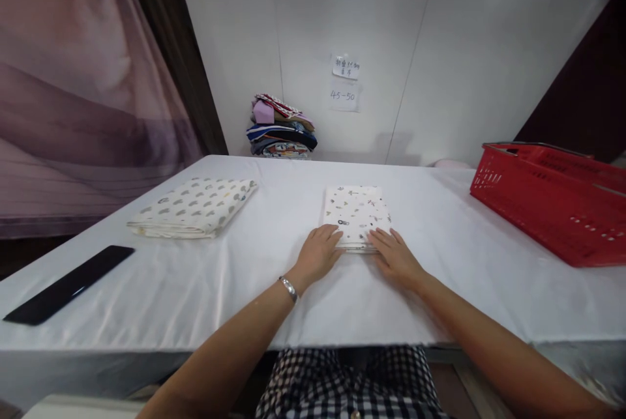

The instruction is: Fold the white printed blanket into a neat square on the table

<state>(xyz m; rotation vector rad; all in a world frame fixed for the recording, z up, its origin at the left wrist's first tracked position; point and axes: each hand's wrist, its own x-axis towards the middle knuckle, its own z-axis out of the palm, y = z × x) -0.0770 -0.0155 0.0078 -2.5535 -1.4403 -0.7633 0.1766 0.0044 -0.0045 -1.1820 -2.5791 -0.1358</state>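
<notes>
A folded white cloth (358,209) with small dark printed figures lies flat in the middle of the table, its layered near edge towards me. My left hand (317,255) rests at its near left corner, fingers stretched out over the edge. On the near right corner lies my right hand (398,261), fingers extended across the top layer. Both hands touch the cloth without closing round it. To the left sits another folded white cloth (195,205), patterned with grey shapes, apart from my hands.
A long black flat object (71,283) lies on the white-covered table (264,288) at the left. A red plastic basket (552,204) stands at the right. Folded fabrics (281,129) are piled at the back by the wall, below paper notes (345,94). A curtain (88,93) hangs at left.
</notes>
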